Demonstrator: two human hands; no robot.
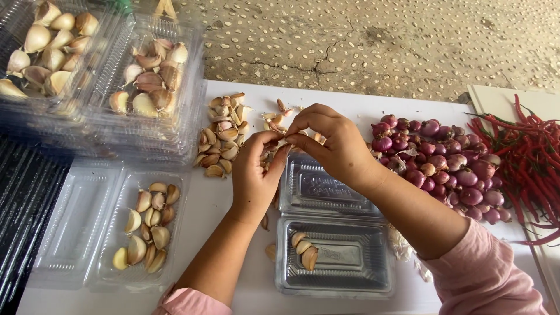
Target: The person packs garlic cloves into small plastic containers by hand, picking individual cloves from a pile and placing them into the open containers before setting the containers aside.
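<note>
1. Pink sleeves [478, 274] sit lowest in view, both forearms reaching up over the white bench [233, 198].
2. Just below the hands lies an open clear clamshell tray [335, 233]; three peeled-looking cloves [304, 249] rest in its near half.
3. Left hand [254, 175] and right hand [335, 146] meet above the tray's far half, grips pinched tight on one garlic clove [282, 142] between the fingertips.
4. Looks like the peeling step: skin being picked off the clove.
5. Next move, I judge, calls for a fingernail pull, then a drop into the tray.
6. Unpeeled garlic pile [221, 137] waits just beyond the left hand; shallots [437, 163] and red chillies [525, 157] lie to the right.
7. Another tray with cloves [143, 233] sits to the left.
</note>
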